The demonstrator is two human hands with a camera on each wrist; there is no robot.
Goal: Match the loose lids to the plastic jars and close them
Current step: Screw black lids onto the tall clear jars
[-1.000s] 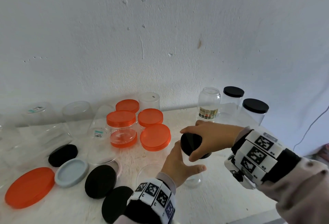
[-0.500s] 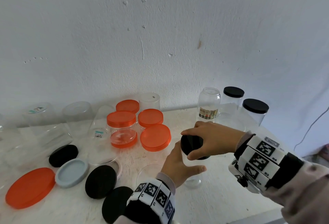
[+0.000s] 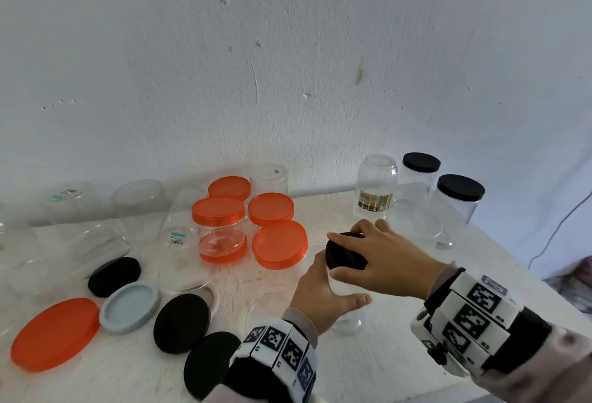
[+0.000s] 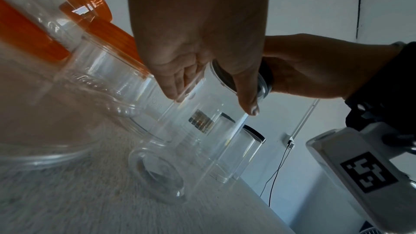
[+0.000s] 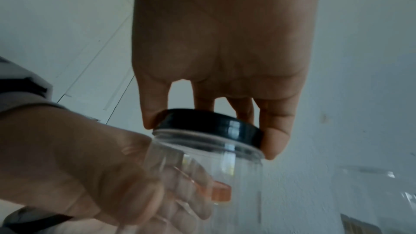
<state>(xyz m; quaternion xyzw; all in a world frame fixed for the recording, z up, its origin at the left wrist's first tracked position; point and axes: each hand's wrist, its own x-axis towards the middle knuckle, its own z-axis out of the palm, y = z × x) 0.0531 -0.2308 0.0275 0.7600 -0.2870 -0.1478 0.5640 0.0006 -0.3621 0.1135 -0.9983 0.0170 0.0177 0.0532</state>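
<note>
Both hands are working on 1 tall clear plastic jar (image 3: 347, 313) that stands upright on the white bench (image 3: 384, 370), close in front of the person and a little right of centre. Its long axis runs straight up, and that is what the next move turns on: the round black plastic lid (image 3: 344, 250) sits directly on top of the jar's mouth, so any turning has to go around that vertical line.

The right hand (image 3: 381, 261) comes in from the right and from above, fingers and thumb curled round the lid's rim; in the right wrist view the fingertips (image 5: 275, 141) press against the lid's side wall, and the lid looks nearly level on the neck, with threads showing just under it. The left hand (image 3: 320, 293) comes from below and the left, wrapped round the jar's wall beneath the lid, thumb on the near side. So the right hand is the nearer one to the lid, and the left steadies the body.

I judge the lid is seated but perhaps not fully tight.

To the left, well apart, lie loose black lids (image 3: 181, 322), a grey-blue lid (image 3: 129, 306) and a large orange lid (image 3: 54, 333). 2 black-lidded clear jars (image 3: 458, 197) stand behind at the right.
</note>
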